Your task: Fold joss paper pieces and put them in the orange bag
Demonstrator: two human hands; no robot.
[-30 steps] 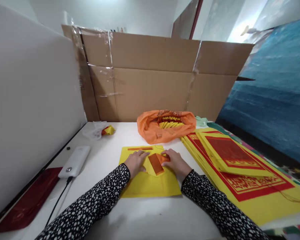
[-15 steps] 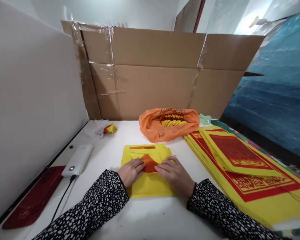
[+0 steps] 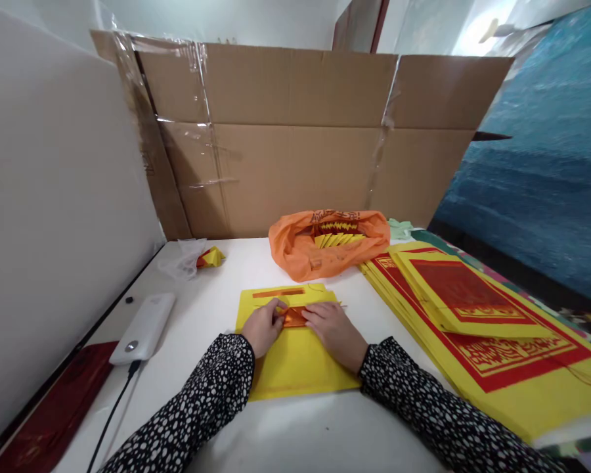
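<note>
A piece of folded paper (image 3: pixel 294 318), shiny orange-red, lies on a stack of yellow paper (image 3: pixel 303 368) at the middle of the table. My left hand (image 3: pixel 264 327) pinches the folded paper's left end with thumb and fingers. At its right end, my right hand (image 3: pixel 335 332) has its fingers pressed together on the paper, the thumb partly hidden. A narrow orange-brown strip (image 3: pixel 278 293) shows near the top of the yellow stack, just beyond my hands.
Behind stands an orange plastic bag (image 3: pixel 295 253) holding folded yellow pieces. Yellow sheets with red print (image 3: pixel 473 295) are piled at right. To the left are a white power bank (image 3: pixel 145 328) with a cable, a dark red case (image 3: pixel 59 407) and a clear bag (image 3: pixel 182 256). Cardboard (image 3: pixel 295 157) walls the back.
The orange-red paper has gone from a wide, peaked shape to a narrow flat band. Both hands have shifted slightly away from me, and the view has tilted a little.
</note>
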